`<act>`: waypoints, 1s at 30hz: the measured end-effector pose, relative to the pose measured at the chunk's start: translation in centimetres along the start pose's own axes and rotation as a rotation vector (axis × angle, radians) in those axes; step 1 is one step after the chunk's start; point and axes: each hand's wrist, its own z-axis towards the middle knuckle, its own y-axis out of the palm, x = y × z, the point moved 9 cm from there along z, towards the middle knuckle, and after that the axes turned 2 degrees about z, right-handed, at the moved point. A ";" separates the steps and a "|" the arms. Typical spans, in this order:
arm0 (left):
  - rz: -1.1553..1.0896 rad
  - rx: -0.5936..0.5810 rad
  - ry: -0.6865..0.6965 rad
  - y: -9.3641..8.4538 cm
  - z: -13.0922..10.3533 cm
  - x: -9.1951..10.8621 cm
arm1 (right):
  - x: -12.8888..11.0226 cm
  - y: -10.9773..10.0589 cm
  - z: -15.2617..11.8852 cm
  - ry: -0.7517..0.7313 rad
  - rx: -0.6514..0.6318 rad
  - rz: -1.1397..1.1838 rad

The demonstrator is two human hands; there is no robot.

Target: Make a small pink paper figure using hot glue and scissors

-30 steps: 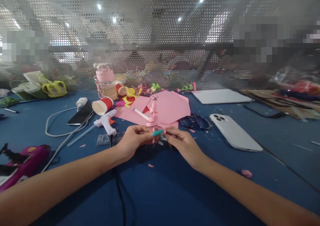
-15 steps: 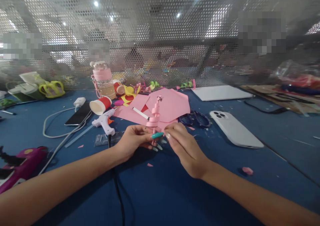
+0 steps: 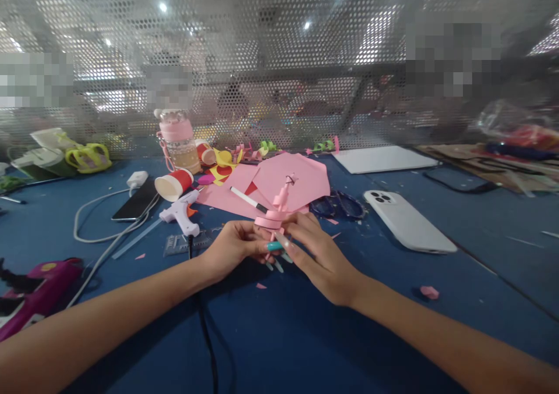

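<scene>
A small pink paper craft [image 3: 269, 222] with curled tiers stands up between my hands and leans to the right, with a tiny star-like piece at its tip. My left hand [image 3: 233, 248] is closed around its lower part, a long teal thumbnail lying across the front. From the right, my right hand [image 3: 321, 254] pinches at the same craft, thumb and fingers close to the left thumbnail. Fingers hide its base. Behind it lie pink paper sheets [image 3: 297, 176] and a white marker with a dark end [image 3: 247, 198].
Left of my hands are a glue gun [image 3: 180, 215] with a black cord, a red paper cup [image 3: 174, 183], a dark phone [image 3: 136, 201] and a pink-lidded bottle [image 3: 177, 141]. Blue-handled scissors [image 3: 347, 205] and a white phone [image 3: 408, 222] lie right. A perforated metal screen [image 3: 262, 68] stands behind.
The craft has tilted to the right. My right hand has come in against it, its fingers now reaching behind the craft's lower part.
</scene>
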 end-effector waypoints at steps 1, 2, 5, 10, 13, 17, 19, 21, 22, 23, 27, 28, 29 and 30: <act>0.003 0.002 0.002 0.0 0.0 0.0 | 0.1 0.0 0.0 0.001 0.002 -0.007; 0.005 0.002 0.006 0.0 0.0 0.0 | 0.2 0.0 0.0 -0.003 0.003 -0.015; 0.007 -0.007 0.026 0.0 0.1 0.1 | 0.2 0.2 0.0 -0.022 -0.010 -0.024; 0.040 -0.012 0.054 0.0 -0.1 0.2 | 0.2 0.3 0.0 -0.017 -0.019 -0.036; 0.078 -0.017 0.044 0.1 -0.2 0.2 | 0.3 0.2 0.0 0.005 0.016 -0.041; 0.095 -0.003 0.043 0.0 -0.2 0.3 | 0.6 0.4 0.0 0.033 0.027 -0.009; 0.095 0.016 0.050 -0.1 -0.2 0.4 | 0.9 0.5 0.0 0.055 0.017 0.012; 0.086 0.042 0.057 -0.3 -0.1 0.4 | 1.0 0.7 0.0 0.070 -0.001 0.031; 0.078 0.053 0.062 -0.4 -0.1 0.4 | 1.1 0.8 0.0 0.075 -0.007 0.041; 0.070 0.061 0.065 -0.4 -0.1 0.5 | 1.1 0.8 0.0 0.079 -0.011 0.050; 0.061 0.070 0.067 -0.5 0.0 0.4 | 1.3 1.0 0.0 0.092 -0.024 0.086; 0.065 0.069 0.064 -0.5 0.0 0.4 | 1.3 1.0 0.0 0.095 -0.030 0.099; 0.069 0.065 0.060 -0.5 0.1 0.4 | 1.3 1.1 0.0 0.095 -0.034 0.111; 0.069 0.060 0.057 -0.5 0.1 0.4 | 1.3 1.1 0.0 0.091 -0.036 0.123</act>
